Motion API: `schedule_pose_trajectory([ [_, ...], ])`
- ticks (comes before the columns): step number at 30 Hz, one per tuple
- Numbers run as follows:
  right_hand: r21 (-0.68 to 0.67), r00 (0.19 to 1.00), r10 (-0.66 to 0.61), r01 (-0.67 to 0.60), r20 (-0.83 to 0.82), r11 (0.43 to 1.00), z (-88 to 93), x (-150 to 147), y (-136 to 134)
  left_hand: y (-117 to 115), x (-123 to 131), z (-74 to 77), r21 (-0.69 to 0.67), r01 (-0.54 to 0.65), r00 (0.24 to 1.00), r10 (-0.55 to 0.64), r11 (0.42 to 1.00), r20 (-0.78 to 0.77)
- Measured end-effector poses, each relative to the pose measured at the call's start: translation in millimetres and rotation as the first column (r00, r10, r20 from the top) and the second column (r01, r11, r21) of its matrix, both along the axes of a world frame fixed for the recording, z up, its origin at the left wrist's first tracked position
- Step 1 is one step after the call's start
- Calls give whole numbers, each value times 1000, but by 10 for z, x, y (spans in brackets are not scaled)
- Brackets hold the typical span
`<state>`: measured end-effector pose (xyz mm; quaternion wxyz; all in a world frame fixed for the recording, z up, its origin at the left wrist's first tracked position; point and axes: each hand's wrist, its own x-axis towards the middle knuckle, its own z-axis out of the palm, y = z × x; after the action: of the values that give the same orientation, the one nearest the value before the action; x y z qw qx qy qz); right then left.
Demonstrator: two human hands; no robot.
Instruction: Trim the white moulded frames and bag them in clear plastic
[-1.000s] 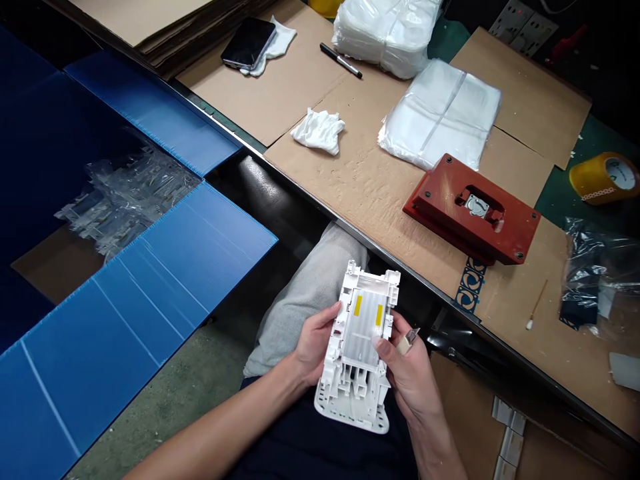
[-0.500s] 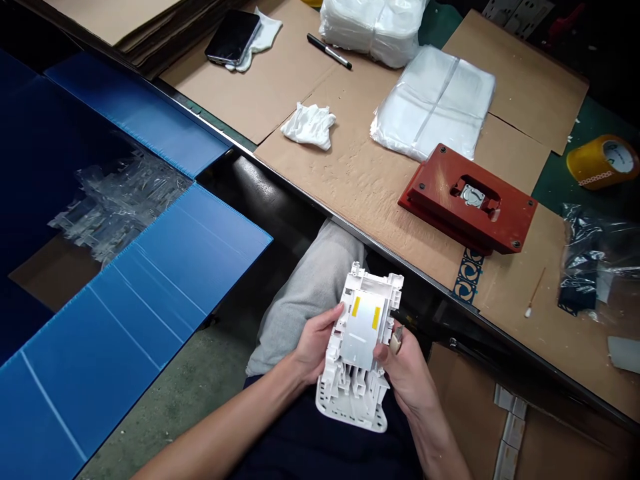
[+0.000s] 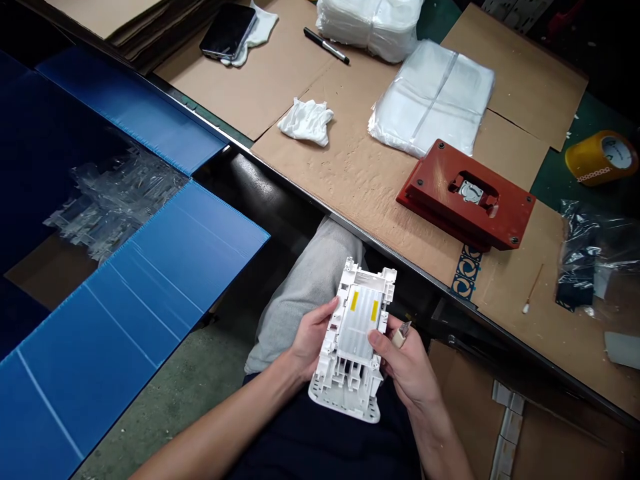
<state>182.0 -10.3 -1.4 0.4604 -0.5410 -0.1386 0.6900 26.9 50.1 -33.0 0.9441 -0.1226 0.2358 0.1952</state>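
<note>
Over my lap I hold a white plastic housing (image 3: 353, 380) with a flat silvery panel (image 3: 356, 333) bearing two yellow strips. My left hand (image 3: 311, 337) is closed on the housing's left edge, thumb along the side. My right hand (image 3: 407, 357) grips the right edge, its thumb lying on the panel. A small utility knife (image 3: 401, 335) with a pale handle and a short blade is also tucked in the right hand, blade pointing up. The housing's underside and several fingers behind it are hidden.
On the cardboard-covered table sit a red fixture block (image 3: 470, 197), bundled plastic bags (image 3: 434, 97), a crumpled white cloth (image 3: 306, 122), a pen (image 3: 326, 45), a phone (image 3: 228, 32), yellow tape (image 3: 600, 157) and a cotton swab (image 3: 533, 290). At left, a blue box (image 3: 150, 267) contains bagged parts.
The housing has tilted slightly and shifted a little up and left with both hands. My right thumb has slid up the panel, and the knife shows more clearly.
</note>
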Motion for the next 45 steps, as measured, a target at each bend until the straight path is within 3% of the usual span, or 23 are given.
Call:
schedule_pose_trajectory([
  [13,-75,999,19,-16,44,997,-122,58,-69,28,40,35,-45,-8,1000,7,999,-29],
  [19,-83,997,64,-61,40,995,-78,132,-61,40,32,15,-40,21,999,-23,999,-44],
  [23,-64,993,116,-114,33,991,-39,149,-15,43,39,17,14,52,996,-50,999,-78],
  [25,-42,993,115,-113,29,993,-45,143,3,59,49,37,98,92,983,-75,991,-169],
  [28,2,997,48,-48,56,999,-91,122,3,97,39,100,277,188,905,-57,942,-421],
  [30,22,993,1,-3,114,1000,-126,104,-12,116,6,165,418,289,835,-13,861,-551],
  [31,29,989,-7,3,145,1000,-137,94,-20,120,-14,203,491,362,803,3,792,-596],
  [34,37,976,30,-39,218,999,-118,64,-40,103,-69,321,615,601,687,63,511,-724],
  [36,9,963,85,-90,254,996,-64,46,-53,83,-89,392,601,678,620,111,423,-777],
  [38,-41,949,147,-141,280,989,6,27,-74,73,-102,462,583,707,597,103,401,-796],
  [41,-92,932,202,-183,300,979,111,-20,-126,78,-137,577,555,722,591,48,414,-805],
  [45,-133,932,222,-191,285,972,221,-176,-234,42,-264,723,497,695,593,-24,519,-805],
])
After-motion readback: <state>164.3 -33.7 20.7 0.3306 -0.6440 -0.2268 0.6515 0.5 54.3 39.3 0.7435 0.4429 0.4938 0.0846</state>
